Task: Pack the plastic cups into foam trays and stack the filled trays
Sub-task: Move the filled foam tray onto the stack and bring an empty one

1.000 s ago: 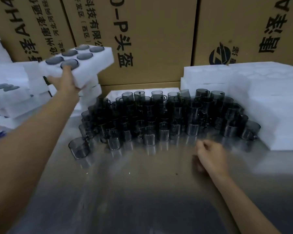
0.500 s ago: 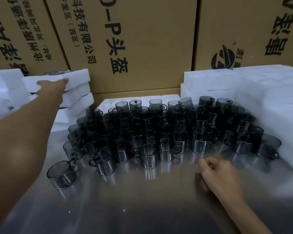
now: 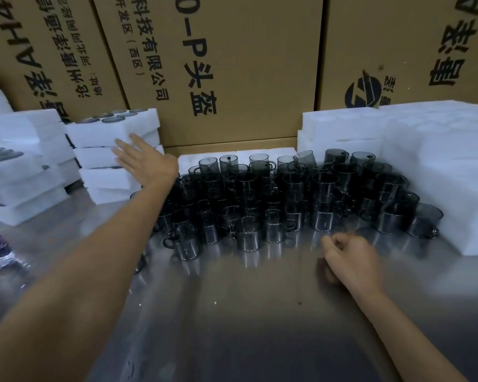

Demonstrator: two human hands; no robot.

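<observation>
The left hand (image 3: 146, 161) is stretched out far and to the left, fingers straight and spread, its back toward the camera. The fingertips (image 3: 119, 143) lie against the front of the filled foam tray (image 3: 102, 132) that tops a stack of foam trays (image 3: 108, 172); whether they press on it or only overlap it in view is hard to tell. That top tray shows the dark rims of cups in its holes, though they are seen edge-on and blurred. The left forearm runs from the near-left corner and hides the left edge of the crowd of plastic cups (image 3: 287, 199).

The right hand (image 3: 351, 260) rests on the metal table (image 3: 232, 312) just near of the cups, fingers curled into a loose fist; nothing can be seen inside it, and its palm side is hidden.

The smoky dark cups stand packed together at the middle of the table, so dense that single ones in the centre cannot be told apart. To the right rise white empty foam trays (image 3: 425, 161), overexposed, their hollows barely readable. More filled trays (image 3: 17, 166) sit at the far left, cut off by the frame. Cardboard boxes (image 3: 232, 64) with printed characters stand behind.
</observation>
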